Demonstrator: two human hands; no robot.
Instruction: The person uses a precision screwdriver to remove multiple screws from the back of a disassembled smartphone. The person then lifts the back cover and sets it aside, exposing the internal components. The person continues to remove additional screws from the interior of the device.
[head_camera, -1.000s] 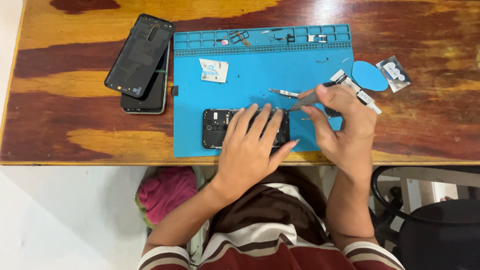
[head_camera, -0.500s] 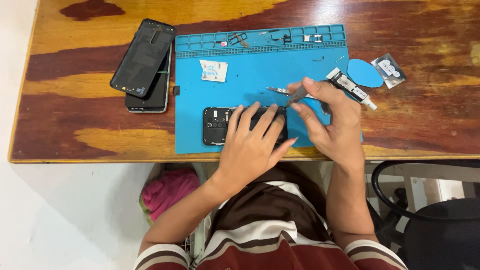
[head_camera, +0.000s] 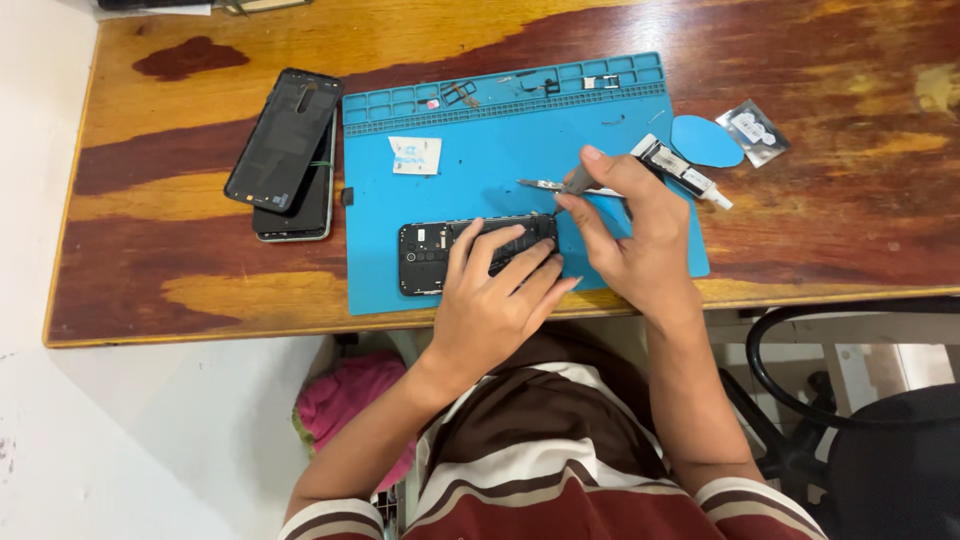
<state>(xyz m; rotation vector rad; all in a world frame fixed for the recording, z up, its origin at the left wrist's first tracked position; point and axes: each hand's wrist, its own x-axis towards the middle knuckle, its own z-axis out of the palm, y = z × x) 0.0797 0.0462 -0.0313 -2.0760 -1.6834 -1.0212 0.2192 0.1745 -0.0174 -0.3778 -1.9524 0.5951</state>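
My left hand (head_camera: 495, 300) lies flat, fingers spread, pressing the opened phone (head_camera: 440, 256) down on the near part of the blue mat (head_camera: 480, 190). My right hand (head_camera: 630, 240) pinches a thin tool (head_camera: 575, 183), its tip at the phone's right end. Tweezers (head_camera: 540, 184) lie just beyond. Two dark phone panels (head_camera: 285, 150) sit stacked on the wooden table (head_camera: 150, 230), left of the mat.

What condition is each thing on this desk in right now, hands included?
Opened phone: back off, insides showing, flat on blue mat.
Left hand: fingers spread, pressing on the phone.
Right hand: gripping a thin tool, tip at the phone's end.
Back cover: detached, lying across another phone.
Tube: lying by the right hand.
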